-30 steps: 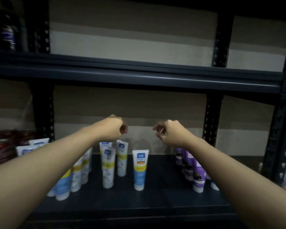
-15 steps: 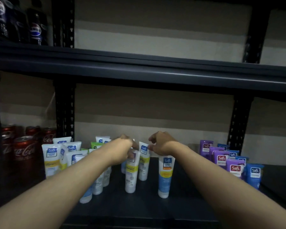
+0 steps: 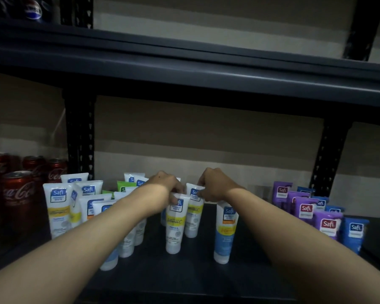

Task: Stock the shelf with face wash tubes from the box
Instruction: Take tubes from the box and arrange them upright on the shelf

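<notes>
Face wash tubes stand cap-down on the dark shelf (image 3: 184, 279). My left hand (image 3: 166, 187) pinches the crimped top of a white tube with a yellow band (image 3: 174, 224), which stands upright. Just behind it, my right hand (image 3: 215, 185) pinches the top of a second white and yellow tube (image 3: 193, 218). A white and blue tube (image 3: 225, 235) stands alone below my right wrist. Several more white tubes (image 3: 58, 211) crowd the left side, partly hidden by my left forearm. The box is out of view.
Purple and blue tubes (image 3: 305, 210) fill the shelf's right side. Red cola cans (image 3: 18, 194) stand at the far left beyond a black upright post (image 3: 80, 137). The upper shelf (image 3: 184, 71) hangs low overhead, with a dark soda bottle (image 3: 33, 9) on it.
Both hands have dropped from the air above the tubes onto the tops of two middle tubes. The view has shifted left, bringing the cans into sight.
</notes>
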